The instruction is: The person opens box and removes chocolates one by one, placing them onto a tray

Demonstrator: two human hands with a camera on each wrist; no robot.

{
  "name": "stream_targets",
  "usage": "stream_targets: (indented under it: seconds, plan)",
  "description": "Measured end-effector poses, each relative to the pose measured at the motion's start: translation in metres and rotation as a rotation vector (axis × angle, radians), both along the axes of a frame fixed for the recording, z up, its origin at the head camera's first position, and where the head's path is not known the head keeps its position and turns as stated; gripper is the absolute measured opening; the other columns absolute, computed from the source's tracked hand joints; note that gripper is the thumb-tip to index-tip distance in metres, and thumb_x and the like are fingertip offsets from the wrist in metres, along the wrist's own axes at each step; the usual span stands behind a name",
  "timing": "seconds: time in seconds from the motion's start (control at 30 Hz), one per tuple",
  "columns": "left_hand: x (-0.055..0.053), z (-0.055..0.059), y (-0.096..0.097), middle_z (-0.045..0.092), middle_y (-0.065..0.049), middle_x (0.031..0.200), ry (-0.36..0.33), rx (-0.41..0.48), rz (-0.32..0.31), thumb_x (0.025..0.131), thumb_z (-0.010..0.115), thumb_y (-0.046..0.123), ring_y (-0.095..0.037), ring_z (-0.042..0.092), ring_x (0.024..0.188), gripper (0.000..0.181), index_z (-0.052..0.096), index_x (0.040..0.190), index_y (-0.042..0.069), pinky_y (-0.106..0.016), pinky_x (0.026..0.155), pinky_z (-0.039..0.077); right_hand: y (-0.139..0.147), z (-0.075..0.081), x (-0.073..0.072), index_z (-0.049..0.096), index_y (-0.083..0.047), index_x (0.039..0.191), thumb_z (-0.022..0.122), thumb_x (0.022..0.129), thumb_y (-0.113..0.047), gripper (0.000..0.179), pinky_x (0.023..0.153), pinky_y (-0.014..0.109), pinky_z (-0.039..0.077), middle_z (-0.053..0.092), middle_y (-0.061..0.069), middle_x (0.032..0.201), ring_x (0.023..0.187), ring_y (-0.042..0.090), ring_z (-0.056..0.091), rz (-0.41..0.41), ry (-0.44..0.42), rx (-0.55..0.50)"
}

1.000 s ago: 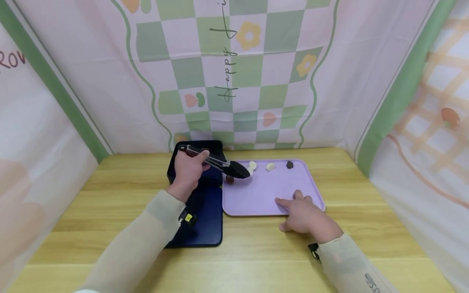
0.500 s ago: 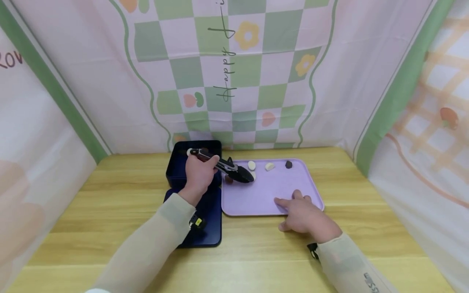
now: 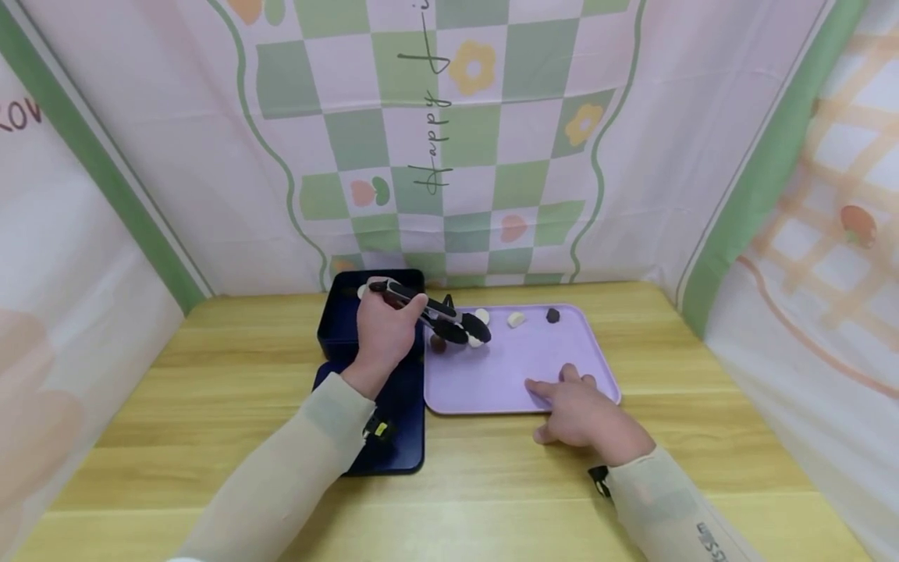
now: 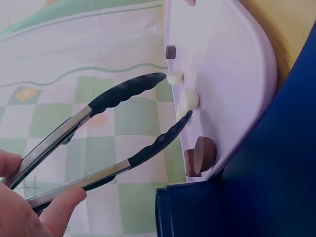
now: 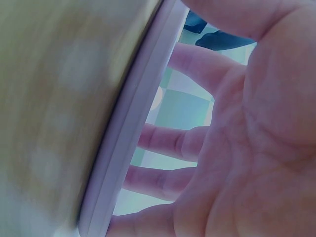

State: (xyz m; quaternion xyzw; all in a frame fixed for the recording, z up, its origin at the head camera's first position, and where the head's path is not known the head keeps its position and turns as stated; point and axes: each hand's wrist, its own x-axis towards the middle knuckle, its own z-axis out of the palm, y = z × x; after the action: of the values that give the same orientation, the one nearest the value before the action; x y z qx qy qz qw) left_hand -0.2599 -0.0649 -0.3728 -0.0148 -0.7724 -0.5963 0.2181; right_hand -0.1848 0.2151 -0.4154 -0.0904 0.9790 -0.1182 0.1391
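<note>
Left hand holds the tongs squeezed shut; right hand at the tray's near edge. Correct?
Not quite: the tongs are open, as the left wrist view shows. The left hand holds them, and the right hand is at the near edge of the tray.

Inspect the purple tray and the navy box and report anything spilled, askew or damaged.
Nothing stands out. The tray lies flat with small pieces on it, and no spill or damage shows. The box stands upright, though the left hand hides part of its inside.

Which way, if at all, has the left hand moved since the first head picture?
Yes: the left hand has moved rightward, closer to the purple tray.
</note>
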Motion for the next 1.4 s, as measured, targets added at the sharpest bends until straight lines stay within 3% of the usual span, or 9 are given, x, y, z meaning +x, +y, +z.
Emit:
stream_targets:
  seconds: [0.23, 0.33, 0.47, 0.6, 0.7, 0.8, 0.97, 1.07, 1.4]
  plan:
    - [0.002, 0.004, -0.001, 0.061, -0.007, 0.085, 0.026, -0.007, -0.001, 0.085, 0.079, 0.016, -0.022, 0.059, 0.075, 0.035, 0.053, 0.105, 0.005, -0.036, 0.069, 0.050, 0.000, -0.002, -0.001, 0.053, -0.021, 0.147, 0.086, 0.077, -0.034, 0.079, 0.077, 0.053, 0.046, 0.037, 0.033, 0.135, 0.096, 0.040, 0.041, -0.005, -0.005, 0.004]
    - [0.001, 0.006, -0.005, 0.061, -0.008, 0.084, 0.031, 0.029, -0.003, 0.085, 0.079, 0.016, -0.022, 0.060, 0.074, 0.036, 0.053, 0.106, 0.005, -0.036, 0.067, 0.051, 0.000, -0.003, -0.001, 0.052, -0.022, 0.147, 0.085, 0.077, -0.034, 0.078, 0.076, 0.052, 0.046, 0.036, 0.032, 0.136, 0.097, 0.039, 0.041, -0.014, -0.011, 0.006]
    - [-0.004, 0.018, -0.017, 0.063, -0.011, 0.088, 0.017, 0.253, -0.024, 0.086, 0.079, 0.013, -0.029, 0.065, 0.076, 0.034, 0.054, 0.106, 0.002, -0.038, 0.067, 0.057, -0.001, -0.004, -0.001, 0.052, -0.022, 0.147, 0.085, 0.078, -0.034, 0.078, 0.076, 0.052, 0.046, 0.037, 0.031, 0.136, 0.097, 0.039, 0.041, -0.018, -0.014, 0.007]
    - [-0.012, 0.035, -0.037, 0.061, -0.012, 0.094, -0.014, 0.453, 0.006, 0.087, 0.079, 0.013, -0.032, 0.066, 0.079, 0.034, 0.054, 0.108, 0.002, -0.040, 0.069, 0.059, 0.000, -0.003, -0.001, 0.052, -0.022, 0.147, 0.085, 0.077, -0.035, 0.078, 0.077, 0.054, 0.047, 0.035, 0.033, 0.137, 0.098, 0.040, 0.042, -0.008, -0.007, 0.009]
    - [-0.017, 0.043, -0.053, 0.059, -0.011, 0.097, -0.028, 0.450, 0.060, 0.087, 0.079, 0.016, -0.026, 0.063, 0.077, 0.037, 0.053, 0.111, 0.005, -0.038, 0.070, 0.058, 0.000, -0.003, -0.001, 0.052, -0.022, 0.147, 0.085, 0.077, -0.035, 0.079, 0.077, 0.054, 0.047, 0.035, 0.034, 0.137, 0.097, 0.041, 0.042, -0.002, -0.003, 0.008]
    - [-0.024, 0.047, -0.067, 0.058, -0.010, 0.096, 0.009, 0.405, 0.115, 0.087, 0.079, 0.016, -0.026, 0.061, 0.074, 0.037, 0.051, 0.110, 0.007, -0.036, 0.069, 0.057, 0.001, -0.002, -0.001, 0.052, -0.021, 0.147, 0.085, 0.077, -0.036, 0.079, 0.077, 0.055, 0.047, 0.036, 0.034, 0.137, 0.097, 0.041, 0.042, 0.002, -0.003, 0.005]
    - [-0.035, 0.041, -0.083, 0.053, -0.006, 0.091, 0.089, 0.283, 0.192, 0.088, 0.077, 0.012, -0.021, 0.054, 0.078, 0.035, 0.045, 0.101, 0.009, -0.032, 0.072, 0.049, 0.002, -0.001, -0.001, 0.052, -0.021, 0.147, 0.086, 0.076, -0.035, 0.079, 0.077, 0.056, 0.047, 0.034, 0.035, 0.138, 0.097, 0.042, 0.042, 0.004, -0.003, 0.004]
    - [-0.042, 0.034, -0.087, 0.051, -0.004, 0.090, 0.064, 0.256, 0.229, 0.088, 0.078, 0.013, -0.019, 0.050, 0.079, 0.035, 0.044, 0.098, 0.011, -0.030, 0.071, 0.044, 0.002, -0.001, -0.001, 0.053, -0.021, 0.147, 0.086, 0.076, -0.035, 0.079, 0.078, 0.056, 0.047, 0.034, 0.036, 0.138, 0.097, 0.041, 0.042, 0.001, 0.000, 0.008]
    - [-0.065, 0.006, -0.081, 0.053, -0.005, 0.095, -0.068, 0.414, 0.299, 0.087, 0.078, 0.012, -0.018, 0.054, 0.083, 0.033, 0.048, 0.102, 0.010, -0.031, 0.075, 0.048, 0.000, -0.003, 0.000, 0.053, -0.022, 0.147, 0.086, 0.076, -0.035, 0.079, 0.078, 0.054, 0.047, 0.035, 0.033, 0.137, 0.097, 0.040, 0.042, -0.005, 0.004, 0.010]
